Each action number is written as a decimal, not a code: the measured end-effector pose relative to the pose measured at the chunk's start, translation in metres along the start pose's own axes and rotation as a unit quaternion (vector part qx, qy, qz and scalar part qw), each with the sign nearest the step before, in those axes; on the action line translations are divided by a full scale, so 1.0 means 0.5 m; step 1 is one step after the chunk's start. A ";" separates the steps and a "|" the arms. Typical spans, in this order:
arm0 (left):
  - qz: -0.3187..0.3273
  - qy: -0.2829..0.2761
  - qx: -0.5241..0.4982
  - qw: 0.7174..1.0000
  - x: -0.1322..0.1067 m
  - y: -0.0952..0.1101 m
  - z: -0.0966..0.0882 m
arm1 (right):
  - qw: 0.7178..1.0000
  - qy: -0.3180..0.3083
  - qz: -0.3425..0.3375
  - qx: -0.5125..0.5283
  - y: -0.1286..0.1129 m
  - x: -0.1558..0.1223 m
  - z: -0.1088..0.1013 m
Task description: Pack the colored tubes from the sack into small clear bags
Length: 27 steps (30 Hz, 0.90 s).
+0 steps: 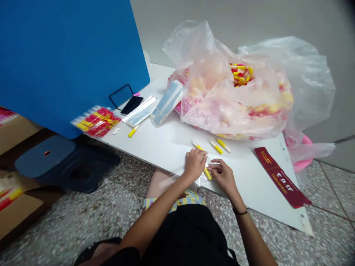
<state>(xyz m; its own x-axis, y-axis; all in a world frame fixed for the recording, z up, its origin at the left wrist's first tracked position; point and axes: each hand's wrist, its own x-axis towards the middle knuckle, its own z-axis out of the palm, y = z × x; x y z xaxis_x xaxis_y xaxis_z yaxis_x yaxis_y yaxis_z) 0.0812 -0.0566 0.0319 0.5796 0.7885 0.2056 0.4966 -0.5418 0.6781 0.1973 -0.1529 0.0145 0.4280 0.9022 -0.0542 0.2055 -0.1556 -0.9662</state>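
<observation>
My left hand (195,163) is closed at the table's front edge, its fingertips on a small clear plastic bag (200,181). A yellow tube with a white end, like a marker pen (207,173), lies between my two hands at the bag. My right hand (224,175) is just right of this pen, fingers curved and apart, fingertips beside its yellow end. Just beyond my left fingers lies another yellow-and-white pen (197,145). Two more, a left pen (216,147) and a right pen (224,145), lie farther back. My fingers partly hide the bag.
A large translucent bag (216,111) of yellow and red pens fills the table's back. Left are packed pens (97,120), clear sleeves (168,103), a phone (132,105) and a loose pen (133,131). A maroon card (281,177) lies right; a blue stool (46,155) stands left.
</observation>
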 end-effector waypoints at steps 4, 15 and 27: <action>0.060 -0.025 0.032 0.997 -0.050 0.012 -0.012 | 0.998 0.056 -0.003 0.008 0.007 -0.002 0.019; 0.059 -0.085 0.106 0.989 -0.101 0.013 0.007 | 0.998 0.027 -0.023 -0.054 -0.006 -0.019 0.024; 0.114 -0.136 0.304 0.936 -0.100 0.019 0.022 | 0.992 0.088 -0.053 -0.078 0.014 -0.052 0.044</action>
<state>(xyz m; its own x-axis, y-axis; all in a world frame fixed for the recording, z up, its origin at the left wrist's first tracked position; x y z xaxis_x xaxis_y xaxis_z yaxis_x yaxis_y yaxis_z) 0.0641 -0.1043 0.0204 0.8173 0.5738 0.0525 0.5680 -0.8176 0.0940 0.1682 -0.1683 0.0034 0.5415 0.8343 0.1034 0.3844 -0.1364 -0.9130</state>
